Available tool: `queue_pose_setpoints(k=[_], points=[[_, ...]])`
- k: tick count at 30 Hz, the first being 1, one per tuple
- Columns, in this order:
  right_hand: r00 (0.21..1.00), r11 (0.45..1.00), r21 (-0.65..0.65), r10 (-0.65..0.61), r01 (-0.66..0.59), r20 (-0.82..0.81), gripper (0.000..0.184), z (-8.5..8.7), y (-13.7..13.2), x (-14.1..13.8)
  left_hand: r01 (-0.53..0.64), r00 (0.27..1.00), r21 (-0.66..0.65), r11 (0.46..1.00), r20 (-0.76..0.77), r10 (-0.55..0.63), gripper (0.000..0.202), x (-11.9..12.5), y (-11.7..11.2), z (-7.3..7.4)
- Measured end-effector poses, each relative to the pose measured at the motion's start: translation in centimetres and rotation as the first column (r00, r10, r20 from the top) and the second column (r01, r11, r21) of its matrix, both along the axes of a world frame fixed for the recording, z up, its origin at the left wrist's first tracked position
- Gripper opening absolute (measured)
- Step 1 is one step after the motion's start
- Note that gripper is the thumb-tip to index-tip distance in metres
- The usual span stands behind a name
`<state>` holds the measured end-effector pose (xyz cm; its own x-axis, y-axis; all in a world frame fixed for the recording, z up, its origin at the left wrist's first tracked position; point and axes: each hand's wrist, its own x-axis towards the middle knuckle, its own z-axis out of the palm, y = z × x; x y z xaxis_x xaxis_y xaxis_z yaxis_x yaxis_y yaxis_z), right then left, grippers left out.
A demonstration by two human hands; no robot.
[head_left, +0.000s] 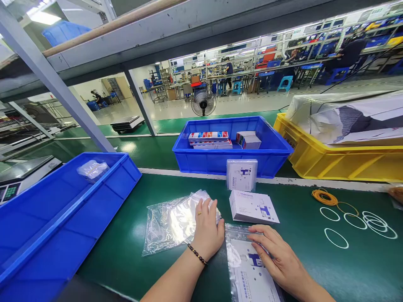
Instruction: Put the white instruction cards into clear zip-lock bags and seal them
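Observation:
My left hand [208, 228], with a ring and a beaded bracelet, rests on a spread of clear plastic bags [166, 220], fingers stretched out. To its right, a clear zip bag [231, 256] lies on the table with a white printed booklet [248, 272] inside. Across the upper part of that bag lie the extended fingers of my right hand [273, 253], pressing on it without gripping. Just beyond is a stack of matching booklets [253, 206]. Behind the stack, bagged booklets [242, 175] lean upright against the blue bin.
A blue bin [233, 153] holding printed cartons stands ahead. Another blue bin [103, 191] is at left, near a scale [28, 176]. At right sit a yellow crate [346, 163], orange rubber bands [324, 197] and several white rings [336, 238]. A shelf beam [157, 31] crosses overhead.

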<state>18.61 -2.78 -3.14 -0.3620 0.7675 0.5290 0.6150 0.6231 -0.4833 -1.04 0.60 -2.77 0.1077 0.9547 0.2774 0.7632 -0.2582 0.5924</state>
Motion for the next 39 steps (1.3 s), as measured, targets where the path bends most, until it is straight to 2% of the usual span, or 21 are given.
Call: queue_pose_setpoints(k=[3,6,11,14,17,19,22,25,27,29,31,32,33,35,36,37,39], points=[[1.000,0.999,-0.034,-0.008,0.008,-0.015,0.017,0.0,0.0,0.0,-0.077,0.980,-0.151,0.985,-0.192,0.047,0.060,-0.4,0.5,-0.4],[1.000,0.997,-0.076,0.003,-0.004,-0.013,0.016,0.1,0.0,-0.1,-0.076,0.957,-0.209,0.975,-0.290,0.013,0.057,-0.9,1.1,-0.2],[0.999,0.995,-0.096,0.038,-0.038,0.000,0.015,0.3,0.0,-0.3,-0.058,0.934,-0.182,0.982,-0.358,-0.011,0.027,-1.4,1.6,0.1],[0.999,0.992,-0.122,0.046,-0.046,-0.001,0.015,0.6,0.0,-0.5,-0.062,0.917,-0.151,0.987,-0.400,-0.003,0.020,-1.4,1.7,0.2],[0.999,0.987,-0.155,0.048,-0.047,0.001,0.016,0.8,0.0,-0.6,-0.040,0.926,-0.047,0.998,-0.377,0.020,0.017,-1.2,1.5,0.4],[1.000,0.984,-0.178,0.024,-0.024,-0.002,0.018,0.7,-0.1,-0.6,0.049,0.947,0.043,0.998,-0.320,-0.033,0.017,-0.8,1.1,0.6],[1.000,0.973,-0.228,-0.021,0.020,0.001,0.028,0.3,-0.2,-0.7,0.294,0.936,0.091,0.952,-0.230,-0.267,0.013,0.0,0.3,0.3],[0.999,0.950,-0.310,0.000,0.016,0.051,0.047,-0.2,-0.3,-1.1,0.520,0.843,0.020,0.854,-0.170,-0.510,0.007,0.8,-0.6,0.0],[0.998,0.947,-0.320,0.029,-0.007,0.062,0.043,-0.4,-0.3,-1.2,0.604,0.789,-0.032,0.796,-0.114,-0.604,0.008,1.1,-1.0,-0.1],[0.997,0.957,-0.285,0.060,-0.043,0.052,0.038,-0.6,-0.1,-1.3,0.625,0.779,-0.066,0.778,-0.004,-0.627,0.012,1.3,-1.2,0.1],[0.997,0.971,-0.233,0.068,-0.057,0.041,0.038,-0.7,0.0,-1.1,0.565,0.822,-0.146,0.812,0.182,-0.539,0.012,1.5,-1.2,0.3],[0.997,0.977,-0.209,0.063,-0.053,0.038,0.038,-0.7,0.1,-1.0,0.517,0.843,-0.231,0.824,0.303,-0.444,0.014,1.5,-1.1,0.3],[0.998,0.982,-0.182,0.053,-0.047,0.032,0.038,-0.7,0.1,-0.9,0.476,0.847,-0.339,0.811,0.425,-0.319,0.020,1.6,-0.9,0.3],[0.999,0.991,-0.126,0.046,-0.043,0.020,0.039,-0.7,0.1,-0.8,0.444,0.791,-0.527,0.724,0.610,-0.041,0.033,1.9,-0.6,0.3],[0.999,0.995,-0.092,0.051,-0.049,0.017,0.039,-0.6,0.0,-0.8,0.452,0.744,-0.575,0.682,0.665,0.067,0.037,2.0,-0.4,0.3],[0.998,0.997,-0.056,0.061,-0.060,0.016,0.039,-0.6,0.0,-0.8,0.462,0.697,-0.590,0.663,0.704,0.141,0.038,2.1,-0.3,0.3],[0.996,0.996,-0.020,0.084,-0.083,0.029,0.038,-0.6,-0.2,-0.9,0.457,0.638,-0.575,0.679,0.743,0.200,0.036,2.2,-0.3,0.5]])
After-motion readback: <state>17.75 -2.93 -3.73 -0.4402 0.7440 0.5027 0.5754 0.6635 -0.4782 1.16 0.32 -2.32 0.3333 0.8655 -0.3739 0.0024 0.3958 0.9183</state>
